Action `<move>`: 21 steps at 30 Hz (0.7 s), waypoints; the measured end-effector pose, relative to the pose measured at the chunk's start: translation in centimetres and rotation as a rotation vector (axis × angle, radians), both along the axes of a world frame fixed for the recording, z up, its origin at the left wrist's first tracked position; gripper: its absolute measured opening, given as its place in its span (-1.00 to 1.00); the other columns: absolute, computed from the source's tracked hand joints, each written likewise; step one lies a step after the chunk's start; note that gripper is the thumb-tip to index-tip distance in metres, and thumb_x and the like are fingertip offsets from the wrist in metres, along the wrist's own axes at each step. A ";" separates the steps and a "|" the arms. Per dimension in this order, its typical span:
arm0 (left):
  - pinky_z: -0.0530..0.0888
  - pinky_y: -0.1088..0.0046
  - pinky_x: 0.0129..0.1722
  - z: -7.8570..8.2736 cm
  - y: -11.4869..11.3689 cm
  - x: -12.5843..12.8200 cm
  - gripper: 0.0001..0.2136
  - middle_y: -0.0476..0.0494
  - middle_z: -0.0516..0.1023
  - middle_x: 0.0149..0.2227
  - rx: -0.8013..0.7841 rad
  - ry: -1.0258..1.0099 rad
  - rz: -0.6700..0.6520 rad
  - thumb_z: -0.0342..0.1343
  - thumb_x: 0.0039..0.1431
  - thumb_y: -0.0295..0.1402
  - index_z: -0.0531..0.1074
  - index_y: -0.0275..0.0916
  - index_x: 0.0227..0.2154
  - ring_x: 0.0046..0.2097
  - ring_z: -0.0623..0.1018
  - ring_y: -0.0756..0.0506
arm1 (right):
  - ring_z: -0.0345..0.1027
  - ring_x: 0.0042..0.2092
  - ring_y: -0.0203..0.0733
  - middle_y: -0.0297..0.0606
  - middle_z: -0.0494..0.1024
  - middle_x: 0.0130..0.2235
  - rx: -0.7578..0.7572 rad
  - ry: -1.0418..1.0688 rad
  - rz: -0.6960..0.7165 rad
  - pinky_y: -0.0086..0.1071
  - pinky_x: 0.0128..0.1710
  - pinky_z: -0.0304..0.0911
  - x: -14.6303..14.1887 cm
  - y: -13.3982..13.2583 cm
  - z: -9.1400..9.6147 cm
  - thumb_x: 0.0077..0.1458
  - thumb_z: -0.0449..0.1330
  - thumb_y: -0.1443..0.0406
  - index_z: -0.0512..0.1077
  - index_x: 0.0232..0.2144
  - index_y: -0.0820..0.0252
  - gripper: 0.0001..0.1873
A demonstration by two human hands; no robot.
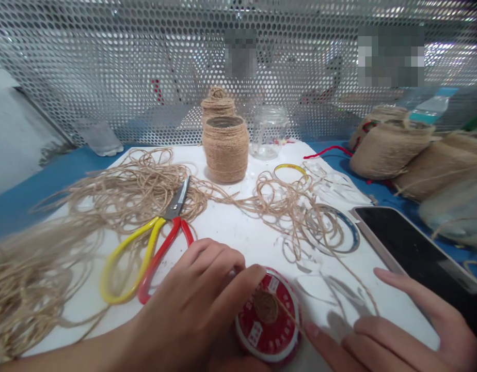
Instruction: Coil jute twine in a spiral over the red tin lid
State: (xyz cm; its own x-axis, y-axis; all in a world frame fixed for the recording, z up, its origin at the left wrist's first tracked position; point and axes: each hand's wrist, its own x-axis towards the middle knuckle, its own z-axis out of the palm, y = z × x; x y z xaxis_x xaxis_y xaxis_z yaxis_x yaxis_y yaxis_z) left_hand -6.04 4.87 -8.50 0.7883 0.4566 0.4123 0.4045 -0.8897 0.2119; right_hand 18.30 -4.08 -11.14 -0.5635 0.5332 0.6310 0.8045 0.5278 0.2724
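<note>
My left hand [207, 289] is closed around a round red lid [269, 333] with a pale rim and white lettering. A small flat coil of jute twine [266, 306] sits on the middle of the lid, under my left fingertips. From this coil a strand runs right to my right hand [393, 336], whose thumb and curled finger are at the strand; one finger stretches outward. Scissors [174, 206] with one yellow and one red handle lie open beyond my left hand. Loose twine [141, 181] is heaped around them, with more twine [285, 201] right of centre.
A twine-wrapped jar [226, 152] stands before a lidded twine-wrapped jar [217, 103] and a clear glass jar [268, 134]. A phone [409, 243] lies at right, near several wrapped jars [389, 150]. A yellow ring [291, 168] and perforated metal screen [145, 67] are farther back.
</note>
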 end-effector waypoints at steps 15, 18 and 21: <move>0.29 0.31 -0.28 1.0 -0.5 0.3 -0.56 -0.05 0.43 -0.39 0.046 0.055 0.093 0.20 -0.16 0.01 0.38 -0.26 -0.36 -0.36 0.37 -0.09 | 0.22 -0.54 -0.49 -0.58 0.39 -0.61 -0.084 -0.054 0.054 0.12 0.18 -0.12 -0.4 0.1 0.9 0.13 -0.05 0.55 0.46 -0.31 0.14 -0.66; 0.31 0.31 -0.27 1.4 -0.6 0.5 -0.63 -0.03 0.44 -0.39 0.006 0.101 0.137 0.23 -0.17 -0.08 0.38 -0.25 -0.37 -0.35 0.39 -0.08 | 0.23 -0.54 -0.50 -0.59 0.41 -0.60 -0.082 -0.033 0.051 0.07 0.19 -0.12 -0.4 0.2 0.8 0.16 -0.04 0.52 0.46 -0.33 0.12 -0.68; 0.29 0.27 -0.27 1.2 -0.6 0.4 -0.62 -0.03 0.44 -0.40 0.047 0.047 0.100 0.17 -0.14 -0.05 0.37 -0.24 -0.37 -0.37 0.39 -0.09 | 0.26 -0.53 -0.51 -0.58 0.42 -0.60 -0.081 -0.002 0.058 0.01 0.20 -0.11 -0.4 0.2 0.7 0.20 -0.02 0.45 0.47 -0.37 0.10 -0.71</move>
